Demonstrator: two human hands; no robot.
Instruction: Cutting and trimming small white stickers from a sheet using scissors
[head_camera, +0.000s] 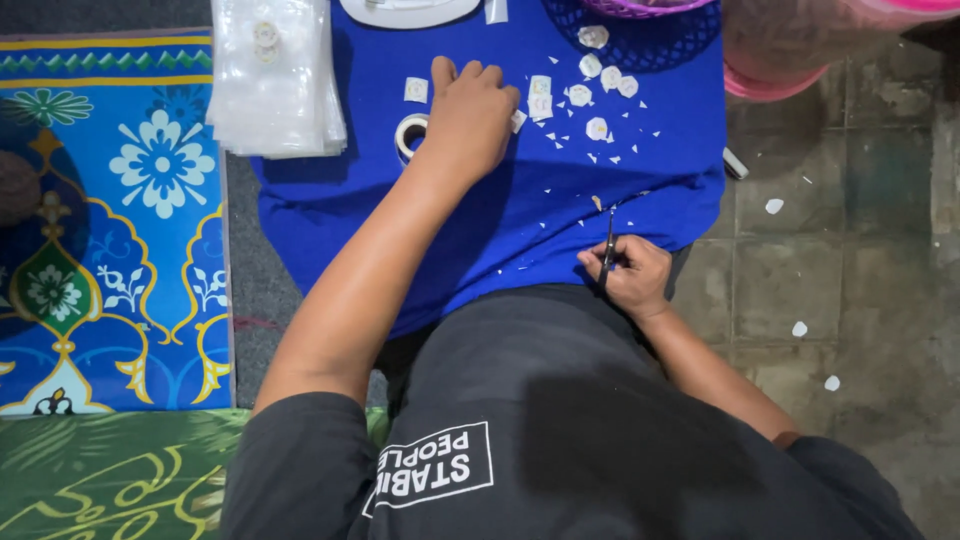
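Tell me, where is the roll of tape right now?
The roll of tape lies on the blue cloth, upper middle of the head view, just beside the left hand.

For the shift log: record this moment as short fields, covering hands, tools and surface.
left hand: reaching forward, fingers on the blue cloth beside a tape roll
right hand: gripping small scissors, blades pointing away
cut pieces: white paper shapes and tiny scraps on the cloth
plastic bags: clear stack at the cloth's left edge
floor: grey tiles on the right
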